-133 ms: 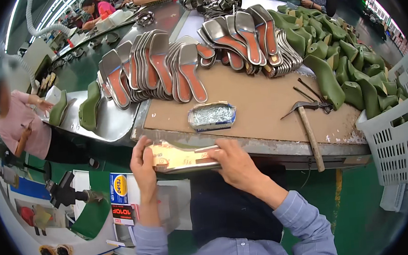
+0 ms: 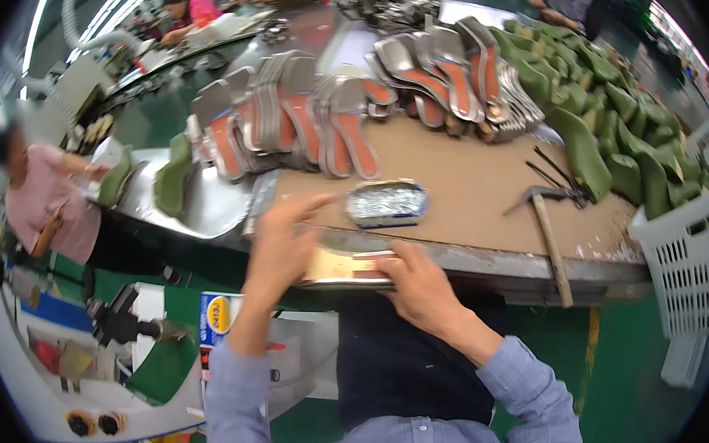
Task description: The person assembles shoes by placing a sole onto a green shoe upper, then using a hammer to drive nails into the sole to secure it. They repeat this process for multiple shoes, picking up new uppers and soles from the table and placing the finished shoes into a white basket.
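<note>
My right hand (image 2: 428, 292) grips the right end of a green shoe last with a tan and brown insole (image 2: 337, 266) on its upper face, held level just off the table's front edge. My left hand (image 2: 284, 245) is smeared by motion over the last's left end. Its fingers stretch out to the right above the last; whether it still touches the last I cannot tell. Beyond the hands sits an oblong tray (image 2: 388, 222) with a blue-and-white rim, filled with small shiny bits. Right of it lies a hammer with a wooden handle (image 2: 550, 248).
Stacked silver-and-orange insoles (image 2: 352, 142) line the table's far side. Green shoe lasts (image 2: 587, 161) are heaped at right beside a white plastic basket (image 2: 690, 257). Two more lasts (image 2: 172, 177) stand on a metal tray (image 2: 218, 200) at left, near a person in pink (image 2: 49, 200).
My left hand has lifted from gripping the last's left end and moved forward and right, its fingers straightening. My right hand keeps its grip. The whole view has shifted slightly.
</note>
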### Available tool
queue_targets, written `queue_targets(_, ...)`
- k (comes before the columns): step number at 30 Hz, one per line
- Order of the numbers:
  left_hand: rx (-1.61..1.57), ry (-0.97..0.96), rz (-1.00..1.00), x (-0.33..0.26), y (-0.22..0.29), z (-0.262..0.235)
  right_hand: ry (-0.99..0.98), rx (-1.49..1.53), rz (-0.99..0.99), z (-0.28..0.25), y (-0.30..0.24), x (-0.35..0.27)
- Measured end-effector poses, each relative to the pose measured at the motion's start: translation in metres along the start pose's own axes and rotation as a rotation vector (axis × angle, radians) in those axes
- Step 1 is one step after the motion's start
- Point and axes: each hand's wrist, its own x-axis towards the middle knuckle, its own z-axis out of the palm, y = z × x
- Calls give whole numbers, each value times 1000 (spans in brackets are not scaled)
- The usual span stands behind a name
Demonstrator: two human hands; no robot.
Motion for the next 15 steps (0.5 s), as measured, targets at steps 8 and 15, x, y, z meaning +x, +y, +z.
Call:
queue_targets(8, 563, -272, 261, 110, -37, 142, 41, -31, -21, -4, -9, -3)
queue_targets(15, 332, -311, 215, 92, -35, 116, 40, -6, -41, -1, -11, -2)
